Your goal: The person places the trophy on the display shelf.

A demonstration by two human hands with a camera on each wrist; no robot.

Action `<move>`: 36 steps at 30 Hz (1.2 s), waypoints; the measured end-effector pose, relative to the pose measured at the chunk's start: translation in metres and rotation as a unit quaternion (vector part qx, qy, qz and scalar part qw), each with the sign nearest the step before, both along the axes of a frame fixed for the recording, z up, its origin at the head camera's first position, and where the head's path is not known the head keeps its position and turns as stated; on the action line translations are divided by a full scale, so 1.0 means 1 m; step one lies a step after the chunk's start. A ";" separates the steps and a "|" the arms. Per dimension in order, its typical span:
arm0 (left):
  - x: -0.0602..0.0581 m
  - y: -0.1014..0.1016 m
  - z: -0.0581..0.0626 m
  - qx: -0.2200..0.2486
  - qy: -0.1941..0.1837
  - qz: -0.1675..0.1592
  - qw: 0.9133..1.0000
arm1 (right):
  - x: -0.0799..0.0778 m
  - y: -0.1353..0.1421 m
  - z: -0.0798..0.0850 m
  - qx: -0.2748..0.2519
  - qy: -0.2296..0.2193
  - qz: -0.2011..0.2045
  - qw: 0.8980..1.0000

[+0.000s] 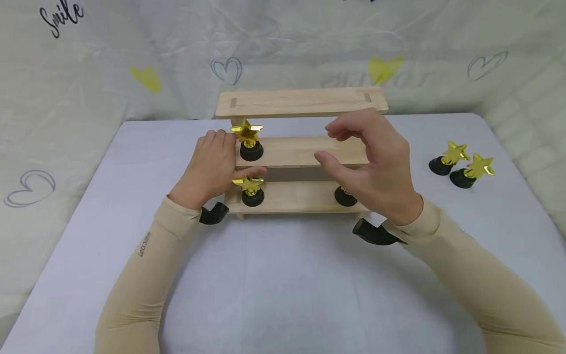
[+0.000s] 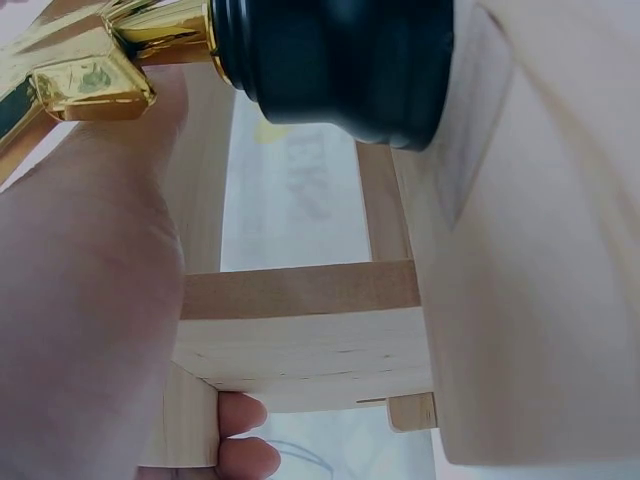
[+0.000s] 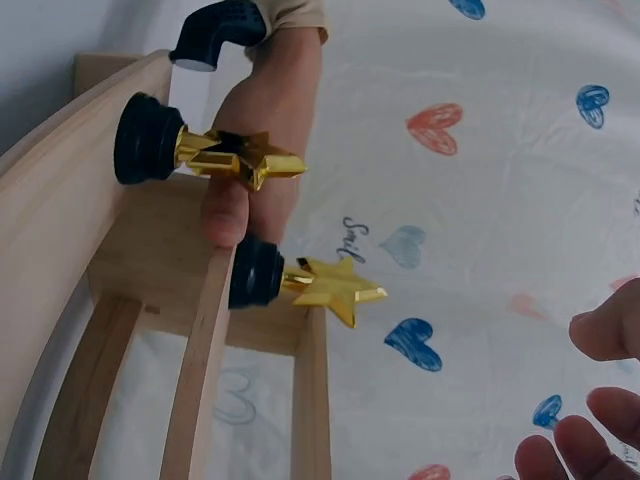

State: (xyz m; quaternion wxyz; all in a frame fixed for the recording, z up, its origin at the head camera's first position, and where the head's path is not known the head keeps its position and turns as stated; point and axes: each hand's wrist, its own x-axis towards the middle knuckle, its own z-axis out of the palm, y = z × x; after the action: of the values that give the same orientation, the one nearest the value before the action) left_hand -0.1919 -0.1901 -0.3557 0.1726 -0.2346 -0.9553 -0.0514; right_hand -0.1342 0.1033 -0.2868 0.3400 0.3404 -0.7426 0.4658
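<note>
A three-tier wooden shelf [image 1: 302, 152] stands on the table. My left hand [image 1: 212, 167] grips its left end, thumb in front and fingertips [image 2: 248, 458] wrapped behind the side piece. Close by that thumb, a gold star trophy with a black base [image 1: 253, 197] stands on the lowest tier. Another star trophy [image 1: 251, 150] is at the left of the middle tier. Over the right end hovers my right hand [image 1: 376, 162], fingers apart from the thumb and holding nothing. It partly hides a third trophy [image 1: 345, 197] on the lowest tier.
Two more star trophies [image 1: 440, 166] [image 1: 463, 178] sit tilted on the right side of the white table [image 1: 283, 285]. A white sheet printed with hearts [image 1: 283, 44] hangs behind the shelf. The top tier [image 1: 300, 102] sits highest, at the back.
</note>
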 end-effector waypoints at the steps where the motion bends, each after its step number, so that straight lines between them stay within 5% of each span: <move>1: 0.000 0.000 0.000 -0.002 -0.001 0.001 1.000 | 0.000 0.003 -0.001 0.001 0.000 -0.002 1.000; 11: 0.000 0.000 0.000 -0.006 0.014 0.002 1.000 | -0.007 0.038 -0.011 -0.023 -0.012 0.000 1.000; 20: -0.001 0.001 -0.003 -0.003 0.056 -0.024 0.998 | -0.013 0.078 -0.021 -0.096 -0.051 -0.045 0.993; 36: 0.001 0.005 0.002 -0.002 -0.031 0.026 0.999 | -0.028 0.142 -0.032 -0.188 -0.081 -0.113 0.972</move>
State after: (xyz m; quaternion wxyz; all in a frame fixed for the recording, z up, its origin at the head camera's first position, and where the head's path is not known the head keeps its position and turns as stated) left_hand -0.1908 -0.1848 -0.3537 0.1436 -0.2081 -0.9661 -0.0521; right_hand -0.1626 0.2458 -0.3190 0.3871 0.1452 -0.7009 0.5812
